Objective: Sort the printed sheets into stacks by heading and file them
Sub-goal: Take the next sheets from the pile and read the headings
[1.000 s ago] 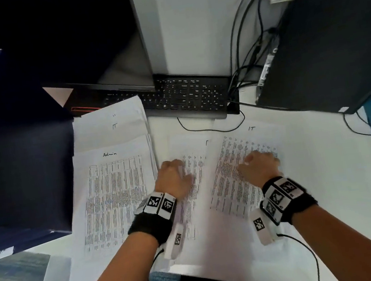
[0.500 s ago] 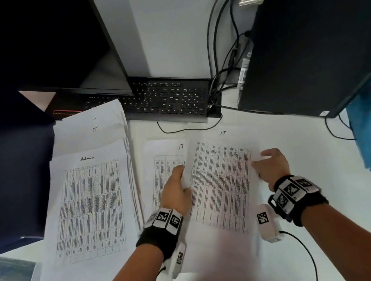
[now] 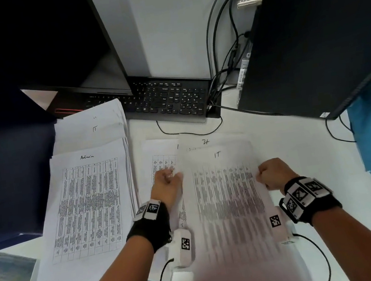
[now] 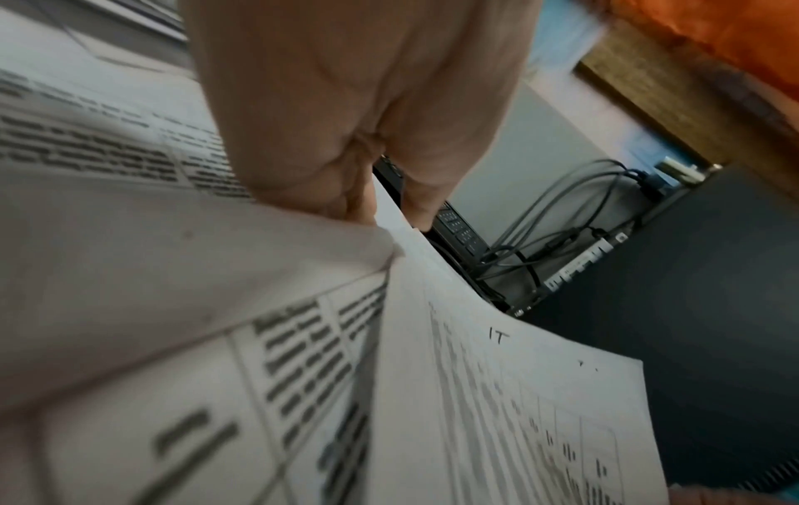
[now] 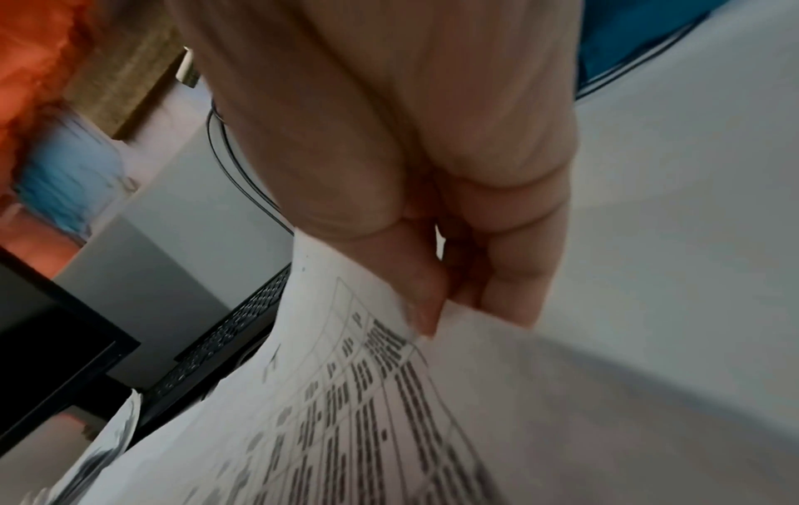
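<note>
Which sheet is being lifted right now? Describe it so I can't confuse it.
Start at the keyboard; below it lie overlapping printed tables. The lifted sheet, headed IT, is held between the left hand and right hand, each pinching one side edge.

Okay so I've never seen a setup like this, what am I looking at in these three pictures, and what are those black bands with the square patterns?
No machine here: a person is sorting paper with bare hands. The black bands carry small cameras and printed square markers. The big picture comes from a camera on the person's head, looking down at a white desk. The other two come from the wrist cameras, looking along each hand.

On the desk lie a stack headed Admin, a stack headed IT behind it, and more IT pages in the middle. Further back stand a keyboard, a monitor and a computer tower.

The left hand and right hand each pinch one side edge of a sheet headed IT, lifted off the desk; it looks blurred, probably from movement.
</note>
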The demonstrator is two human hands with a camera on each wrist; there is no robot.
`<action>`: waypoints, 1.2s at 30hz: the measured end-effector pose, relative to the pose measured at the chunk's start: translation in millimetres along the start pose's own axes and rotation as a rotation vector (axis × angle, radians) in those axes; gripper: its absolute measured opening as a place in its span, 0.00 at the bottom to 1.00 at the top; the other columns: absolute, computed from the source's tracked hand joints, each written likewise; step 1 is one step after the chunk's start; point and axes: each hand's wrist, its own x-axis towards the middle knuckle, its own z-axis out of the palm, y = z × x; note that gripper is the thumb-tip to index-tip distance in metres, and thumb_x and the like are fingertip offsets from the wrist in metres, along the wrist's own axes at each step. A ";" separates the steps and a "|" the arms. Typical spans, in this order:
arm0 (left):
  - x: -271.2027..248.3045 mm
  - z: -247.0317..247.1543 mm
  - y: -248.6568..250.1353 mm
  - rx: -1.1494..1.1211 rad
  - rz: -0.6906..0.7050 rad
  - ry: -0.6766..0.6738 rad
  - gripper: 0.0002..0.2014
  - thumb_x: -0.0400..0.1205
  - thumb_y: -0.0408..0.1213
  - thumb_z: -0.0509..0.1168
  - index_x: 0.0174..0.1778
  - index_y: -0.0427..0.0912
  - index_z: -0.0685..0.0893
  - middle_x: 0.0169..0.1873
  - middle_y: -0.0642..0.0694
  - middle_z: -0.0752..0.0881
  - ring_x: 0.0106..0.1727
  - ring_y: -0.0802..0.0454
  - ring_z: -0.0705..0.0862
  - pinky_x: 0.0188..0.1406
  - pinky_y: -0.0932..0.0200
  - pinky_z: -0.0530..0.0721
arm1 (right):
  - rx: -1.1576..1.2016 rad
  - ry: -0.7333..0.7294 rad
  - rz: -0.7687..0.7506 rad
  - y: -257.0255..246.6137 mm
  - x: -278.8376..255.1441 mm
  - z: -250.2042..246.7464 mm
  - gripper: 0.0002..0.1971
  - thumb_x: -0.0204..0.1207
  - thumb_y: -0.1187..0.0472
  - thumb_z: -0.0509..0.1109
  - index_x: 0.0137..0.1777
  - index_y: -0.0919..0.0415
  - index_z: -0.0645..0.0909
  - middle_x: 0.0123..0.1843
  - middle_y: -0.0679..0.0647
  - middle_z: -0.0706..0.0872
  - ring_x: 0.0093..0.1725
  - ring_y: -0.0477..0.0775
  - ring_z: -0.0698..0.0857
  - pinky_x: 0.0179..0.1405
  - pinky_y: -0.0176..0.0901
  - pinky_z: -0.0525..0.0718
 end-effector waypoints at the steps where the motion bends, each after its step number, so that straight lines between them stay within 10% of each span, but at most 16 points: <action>1: 2.1 0.1 -1.7 0.009 -0.018 -0.013 0.10 0.80 0.41 0.67 0.54 0.43 0.78 0.39 0.46 0.85 0.36 0.50 0.82 0.43 0.59 0.81 | -0.036 -0.014 -0.001 0.8 -0.2 -1.2 0.07 0.70 0.74 0.65 0.37 0.75 0.84 0.33 0.61 0.81 0.34 0.59 0.82 0.36 0.49 0.87; 6: 9.8 -2.2 -5.4 0.113 -0.031 -0.043 0.08 0.77 0.37 0.65 0.32 0.49 0.78 0.39 0.49 0.84 0.37 0.50 0.79 0.43 0.61 0.78 | -0.060 -0.067 -0.006 -2.7 -7.7 0.2 0.16 0.74 0.66 0.71 0.26 0.62 0.73 0.30 0.57 0.78 0.33 0.57 0.80 0.34 0.47 0.83; 11: -1.2 -7.8 -1.4 0.229 0.044 -0.112 0.12 0.78 0.36 0.67 0.30 0.47 0.72 0.28 0.50 0.76 0.34 0.49 0.74 0.40 0.59 0.75 | -0.042 0.044 0.006 2.5 1.0 4.7 0.12 0.80 0.57 0.64 0.50 0.68 0.79 0.50 0.62 0.84 0.49 0.61 0.83 0.47 0.48 0.81; 17: -30.3 -6.6 -0.8 0.334 0.329 -0.278 0.07 0.82 0.33 0.64 0.47 0.53 0.79 0.38 0.50 0.86 0.34 0.50 0.83 0.32 0.63 0.84 | 0.098 0.040 0.021 -6.0 1.3 16.0 0.22 0.81 0.55 0.62 0.68 0.72 0.74 0.57 0.60 0.79 0.54 0.55 0.76 0.54 0.49 0.76; 21: -48.5 1.6 -0.3 0.390 0.399 -0.421 0.24 0.77 0.39 0.70 0.68 0.56 0.72 0.57 0.57 0.83 0.53 0.58 0.84 0.56 0.56 0.86 | 0.237 0.022 0.039 -8.8 2.9 13.5 0.13 0.79 0.61 0.65 0.59 0.69 0.80 0.53 0.60 0.86 0.52 0.60 0.83 0.42 0.42 0.80; 23: -52.8 4.1 0.4 0.446 0.458 -0.438 0.24 0.79 0.32 0.68 0.69 0.54 0.73 0.52 0.62 0.82 0.46 0.63 0.83 0.50 0.59 0.88 | 0.299 0.005 0.036 -8.2 1.6 10.9 0.07 0.77 0.64 0.68 0.53 0.65 0.82 0.48 0.57 0.87 0.50 0.59 0.85 0.44 0.42 0.83; 27: -52.4 -1.5 -0.9 0.337 0.354 -0.385 0.17 0.81 0.27 0.63 0.61 0.51 0.78 0.47 0.51 0.84 0.35 0.59 0.81 0.29 0.65 0.84 | 0.460 -0.046 0.029 -4.8 1.9 7.3 0.18 0.71 0.64 0.75 0.61 0.62 0.80 0.52 0.58 0.89 0.53 0.61 0.87 0.59 0.58 0.85; 31: -43.3 -18.4 0.1 0.062 0.231 -0.284 0.21 0.79 0.23 0.64 0.64 0.49 0.74 0.52 0.53 0.86 0.50 0.59 0.85 0.49 0.64 0.84 | 0.510 0.074 -0.070 -10.6 -6.5 10.6 0.09 0.75 0.66 0.74 0.53 0.60 0.84 0.42 0.51 0.87 0.39 0.49 0.84 0.33 0.40 0.80; 36: -6.0 -41.5 10.2 0.391 0.274 -0.084 0.15 0.82 0.38 0.63 0.65 0.45 0.75 0.55 0.40 0.85 0.54 0.41 0.85 0.58 0.45 0.84 | 0.493 0.094 -0.208 -26.6 -13.6 20.7 0.07 0.76 0.64 0.72 0.53 0.61 0.85 0.46 0.57 0.88 0.43 0.57 0.86 0.45 0.50 0.87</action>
